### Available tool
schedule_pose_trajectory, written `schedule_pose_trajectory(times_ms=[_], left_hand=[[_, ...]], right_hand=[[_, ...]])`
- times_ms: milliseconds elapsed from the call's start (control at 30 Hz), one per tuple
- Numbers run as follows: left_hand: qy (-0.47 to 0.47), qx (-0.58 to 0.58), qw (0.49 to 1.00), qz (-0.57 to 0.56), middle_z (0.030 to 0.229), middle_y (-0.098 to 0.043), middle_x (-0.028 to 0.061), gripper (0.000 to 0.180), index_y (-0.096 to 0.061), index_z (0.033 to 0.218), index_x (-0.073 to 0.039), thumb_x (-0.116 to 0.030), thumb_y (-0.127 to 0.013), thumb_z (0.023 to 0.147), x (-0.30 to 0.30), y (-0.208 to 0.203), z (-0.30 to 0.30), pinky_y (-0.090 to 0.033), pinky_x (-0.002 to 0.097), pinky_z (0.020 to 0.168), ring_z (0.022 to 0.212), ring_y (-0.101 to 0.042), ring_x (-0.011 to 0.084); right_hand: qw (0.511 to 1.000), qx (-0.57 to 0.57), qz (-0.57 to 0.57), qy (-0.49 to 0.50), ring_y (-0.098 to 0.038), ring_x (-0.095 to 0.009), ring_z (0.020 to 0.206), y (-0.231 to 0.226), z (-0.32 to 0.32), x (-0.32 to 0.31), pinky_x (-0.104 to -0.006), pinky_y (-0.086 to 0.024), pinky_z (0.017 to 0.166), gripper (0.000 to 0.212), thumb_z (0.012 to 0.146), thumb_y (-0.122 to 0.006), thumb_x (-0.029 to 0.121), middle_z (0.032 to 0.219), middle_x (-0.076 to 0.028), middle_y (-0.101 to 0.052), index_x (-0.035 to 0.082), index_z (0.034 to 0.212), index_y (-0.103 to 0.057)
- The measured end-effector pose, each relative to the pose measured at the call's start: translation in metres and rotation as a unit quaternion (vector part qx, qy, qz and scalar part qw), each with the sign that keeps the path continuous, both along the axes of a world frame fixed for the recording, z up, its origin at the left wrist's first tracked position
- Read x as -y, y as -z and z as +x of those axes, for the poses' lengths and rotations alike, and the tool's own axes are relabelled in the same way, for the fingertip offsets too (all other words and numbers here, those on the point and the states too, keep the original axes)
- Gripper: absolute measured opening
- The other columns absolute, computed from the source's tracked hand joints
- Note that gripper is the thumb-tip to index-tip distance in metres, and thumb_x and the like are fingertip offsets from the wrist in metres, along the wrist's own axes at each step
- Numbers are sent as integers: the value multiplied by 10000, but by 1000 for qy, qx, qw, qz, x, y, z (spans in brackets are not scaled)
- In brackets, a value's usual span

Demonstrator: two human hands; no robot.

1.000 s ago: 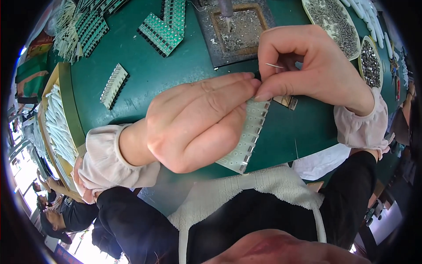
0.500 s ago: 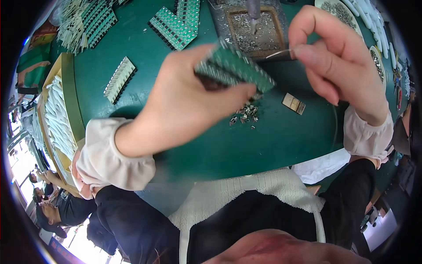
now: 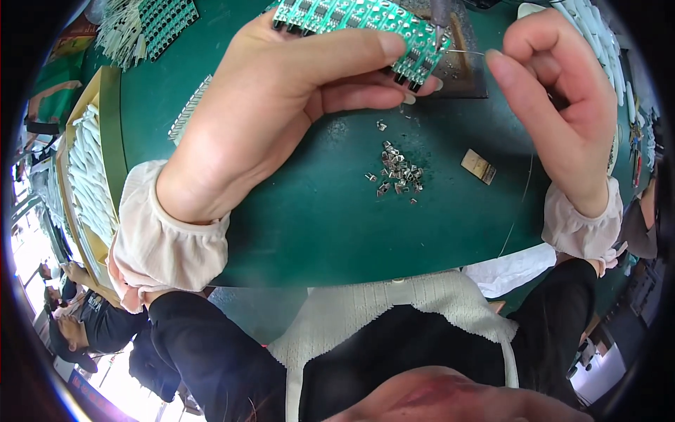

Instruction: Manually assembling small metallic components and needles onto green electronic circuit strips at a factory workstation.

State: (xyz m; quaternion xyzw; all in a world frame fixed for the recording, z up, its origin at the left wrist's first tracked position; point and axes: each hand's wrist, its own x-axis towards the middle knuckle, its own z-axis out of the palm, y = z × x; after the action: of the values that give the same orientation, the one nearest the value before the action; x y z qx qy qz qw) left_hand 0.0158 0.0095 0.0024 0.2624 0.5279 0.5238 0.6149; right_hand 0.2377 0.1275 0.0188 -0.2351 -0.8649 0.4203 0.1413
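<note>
Head view: the circuit board [image 3: 351, 21] is held raised over the surface [image 3: 316, 232], its right end at the tip of a soldering iron [image 3: 440, 15]. The left hand [image 3: 271, 98] grips the board between thumb and fingers. The right hand [image 3: 578, 123], to the board's right, pinches a thin wire [image 3: 464, 51] pointing at that end; actual contact is too small to confirm.

Risks: a slip of the left grip could bring fingertips against the tip, presumably hot. Unsteady wire feed could bridge neighbouring contacts. Dipping the board could strike the tray [image 3: 481, 81] behind its right end.

Clearance: loose metal clips [image 3: 401, 170] lie on the board's near side, with a small block [image 3: 478, 167] farther right. The widest open room lies nearer the person than the board, left of the clips, bounded by the surface's curved near edge.
</note>
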Motion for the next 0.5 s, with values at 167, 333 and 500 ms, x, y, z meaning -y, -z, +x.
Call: schedule_pose_trajectory(times_ms=[167, 333, 500], left_hand=[[4, 16, 999, 37, 1106, -709, 155, 296, -621, 1216, 45, -127, -594, 977, 5, -3, -3, -620, 265, 802, 980, -723, 290], [0, 12, 1000, 24, 1104, -710, 156, 296, -618, 1219, 45, -131, -586, 982, 5, -6, -2, -620, 263, 799, 977, -724, 290], [13, 7, 999, 45, 1091, -713, 158, 304, -619, 1222, 51, -142, -576, 991, 5, -7, -2, -618, 255, 800, 978, -725, 279]], right_hand=[[999, -35, 24, 11, -393, 13, 602, 0, -1, 1, -174, -262, 533, 80, 956, -609, 33, 715, 60, -467, 44, 960, -530], [996, -67, 46, 22, -399, 9, 617, 3, -5, 0, -176, -267, 540, 81, 946, -616, 24, 739, 53, -474, 39, 953, -537], [988, 57, 73, -123, -437, -54, 488, -30, -9, -22, -197, -275, 451, 133, 1017, -561, 126, 604, -38, -566, 15, 1032, -490]])
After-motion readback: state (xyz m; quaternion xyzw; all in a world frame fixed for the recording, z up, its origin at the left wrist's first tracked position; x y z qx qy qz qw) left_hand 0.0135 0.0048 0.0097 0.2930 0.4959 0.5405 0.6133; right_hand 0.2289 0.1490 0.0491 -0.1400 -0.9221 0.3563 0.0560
